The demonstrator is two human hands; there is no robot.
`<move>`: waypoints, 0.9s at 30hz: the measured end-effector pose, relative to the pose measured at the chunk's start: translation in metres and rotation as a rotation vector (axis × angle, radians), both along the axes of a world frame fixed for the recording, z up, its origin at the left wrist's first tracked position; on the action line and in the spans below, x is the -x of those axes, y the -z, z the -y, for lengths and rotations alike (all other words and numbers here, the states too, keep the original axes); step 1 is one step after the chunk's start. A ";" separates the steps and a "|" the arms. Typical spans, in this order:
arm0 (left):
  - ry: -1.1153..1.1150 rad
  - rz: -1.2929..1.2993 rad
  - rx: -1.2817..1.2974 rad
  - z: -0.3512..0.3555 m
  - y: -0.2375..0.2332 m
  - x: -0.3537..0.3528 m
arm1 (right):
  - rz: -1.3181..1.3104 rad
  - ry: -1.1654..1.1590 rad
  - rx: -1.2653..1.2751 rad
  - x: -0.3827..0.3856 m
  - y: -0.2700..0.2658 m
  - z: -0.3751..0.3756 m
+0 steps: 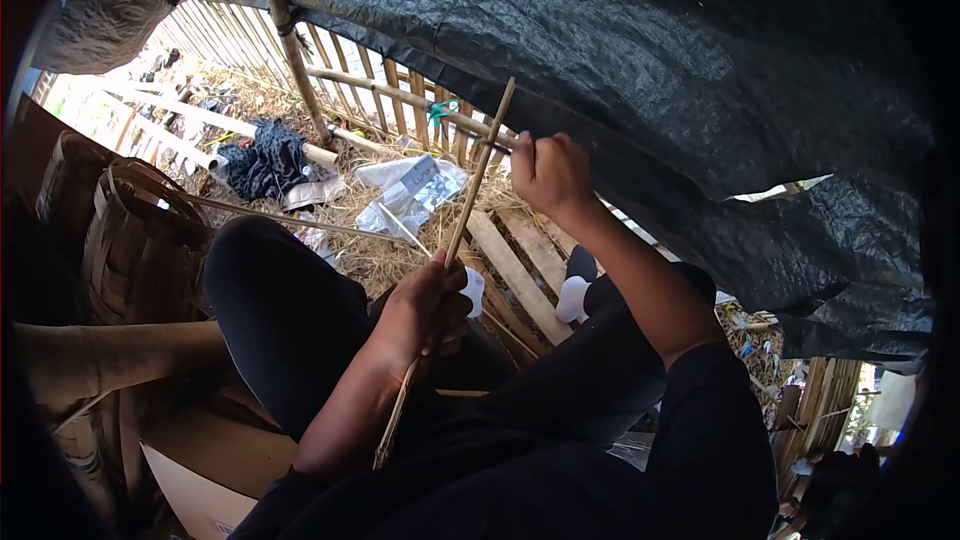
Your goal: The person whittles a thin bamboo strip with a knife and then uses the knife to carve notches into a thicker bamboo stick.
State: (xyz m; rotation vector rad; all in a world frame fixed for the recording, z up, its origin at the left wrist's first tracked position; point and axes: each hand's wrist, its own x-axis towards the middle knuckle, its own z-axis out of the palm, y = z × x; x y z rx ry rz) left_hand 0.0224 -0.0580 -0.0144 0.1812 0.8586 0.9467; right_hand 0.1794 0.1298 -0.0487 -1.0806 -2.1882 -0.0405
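A long, thin bamboo stick [476,185] slants up from my lap, its upper end raised before me. My left hand [425,308] is closed around its lower middle, and its lower end runs back below the wrist along my forearm. My right hand [553,175] is a closed fist with the thumb up, just right of the stick's upper part. I cannot tell what that fist holds, as its fingers hide it. Beyond my left hand a thin pale strip [405,225] points up and left.
Wooden slats [520,270] and straw lie by my feet. Farther off are plastic packaging [425,185], a dark crumpled cloth [265,158] and a bamboo fence [390,95]. Black tarp [640,60] hangs overhead and right. Woven baskets [140,230] and a cardboard box [205,465] stand left.
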 end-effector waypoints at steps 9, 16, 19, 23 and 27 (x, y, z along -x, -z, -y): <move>0.001 -0.004 -0.072 0.003 0.003 0.005 | 0.002 -0.007 0.091 -0.007 0.000 -0.017; 0.019 -0.028 -0.097 0.002 -0.005 0.011 | 0.042 0.010 0.044 -0.001 -0.006 -0.004; 0.002 0.000 -0.067 0.003 -0.002 0.005 | -0.030 0.108 0.132 -0.008 -0.013 -0.027; 0.014 -0.025 -0.088 0.003 -0.006 0.008 | 0.011 -0.029 -0.064 -0.001 -0.006 -0.003; 0.014 -0.079 -0.078 0.003 -0.006 0.008 | -0.015 0.128 0.087 -0.007 -0.006 -0.034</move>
